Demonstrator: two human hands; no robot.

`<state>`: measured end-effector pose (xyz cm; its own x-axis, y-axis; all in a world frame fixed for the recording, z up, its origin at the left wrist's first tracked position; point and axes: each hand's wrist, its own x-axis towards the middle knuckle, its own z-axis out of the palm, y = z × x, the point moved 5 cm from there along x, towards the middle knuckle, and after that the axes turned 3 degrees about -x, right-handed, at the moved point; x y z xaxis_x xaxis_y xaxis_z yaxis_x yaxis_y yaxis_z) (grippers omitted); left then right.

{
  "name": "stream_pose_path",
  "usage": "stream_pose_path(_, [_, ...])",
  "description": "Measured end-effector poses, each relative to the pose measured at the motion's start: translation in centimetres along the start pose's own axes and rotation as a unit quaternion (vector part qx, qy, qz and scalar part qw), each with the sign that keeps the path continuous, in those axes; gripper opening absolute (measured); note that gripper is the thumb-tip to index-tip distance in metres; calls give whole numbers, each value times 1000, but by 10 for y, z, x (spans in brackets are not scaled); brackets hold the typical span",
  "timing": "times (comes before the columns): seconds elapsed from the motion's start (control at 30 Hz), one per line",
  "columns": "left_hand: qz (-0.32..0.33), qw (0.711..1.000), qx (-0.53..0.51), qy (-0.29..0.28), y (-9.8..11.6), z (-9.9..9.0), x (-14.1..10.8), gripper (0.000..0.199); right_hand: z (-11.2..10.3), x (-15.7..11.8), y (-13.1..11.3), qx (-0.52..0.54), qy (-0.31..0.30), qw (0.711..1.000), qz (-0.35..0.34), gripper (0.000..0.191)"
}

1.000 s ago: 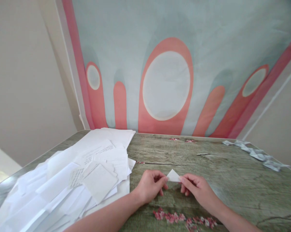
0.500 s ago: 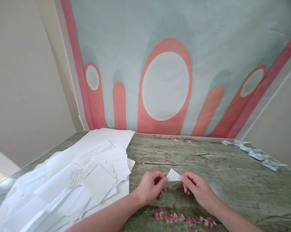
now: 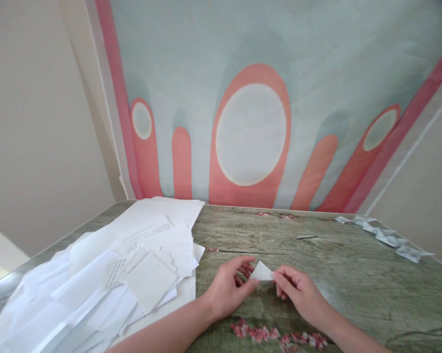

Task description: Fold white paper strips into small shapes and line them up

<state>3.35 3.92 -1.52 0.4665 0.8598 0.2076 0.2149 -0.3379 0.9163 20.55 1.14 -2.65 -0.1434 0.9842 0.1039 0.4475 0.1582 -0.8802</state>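
A small white paper triangle (image 3: pixel 261 272), point up, is between my two hands over the wood-patterned table (image 3: pixel 243 230). My right hand (image 3: pixel 298 289) pinches its right corner between thumb and forefinger. At its left corner, the thumb of my left hand (image 3: pixel 230 287) touches the lower edge, while the forefinger is lifted and apart from the thumb. To the left lies a large heap of white papers (image 3: pixel 96 274), with a square sheet (image 3: pixel 150 280) on top of it, close to my left forearm.
Several folded white paper pieces (image 3: pixel 386 238) lie in a row along the table's back right edge. Pink blossoms (image 3: pixel 257 333) are printed on the tabletop near the front. A wall covering with coral shapes (image 3: pixel 248 193) rises behind the table.
My left forefinger has lifted away from the thumb, opening the left pinch on the triangle. My right hand keeps its pinch, and the triangle has shifted slightly left and tilted a little.
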Motion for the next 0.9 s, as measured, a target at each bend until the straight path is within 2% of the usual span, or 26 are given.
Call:
stream_pose_path(0.07, [35,999,19,-4,6,0,-2,56,1,0,0,-7,-3,1000,5,34])
stream_pose_path(0.13, [70,996,52,-17,12,0,-4,64,3,-1,-1,-16,-10,1000,5,33])
stream_pose_path(0.2, [92,992,83,-27,17,1,-5,64,5,-3,-2,-30,-15,999,2,33])
stream_pose_path(0.37, [129,977,168,-36,22,6,-8,49,7,-8,-8,-86,-8,996,-18,32])
stream_pose_path(0.5, [124,966,225,-27,22,9,-9,44,10,-9,-10,-100,-7,995,-29,31])
stream_pose_path(0.6, [120,967,224,-29,25,10,-9,38,9,-11,-12,-92,-2,995,-32,32])
stream_pose_path(0.9, [53,994,96,-4,16,4,-5,41,9,-18,-26,-81,1,993,-85,22])
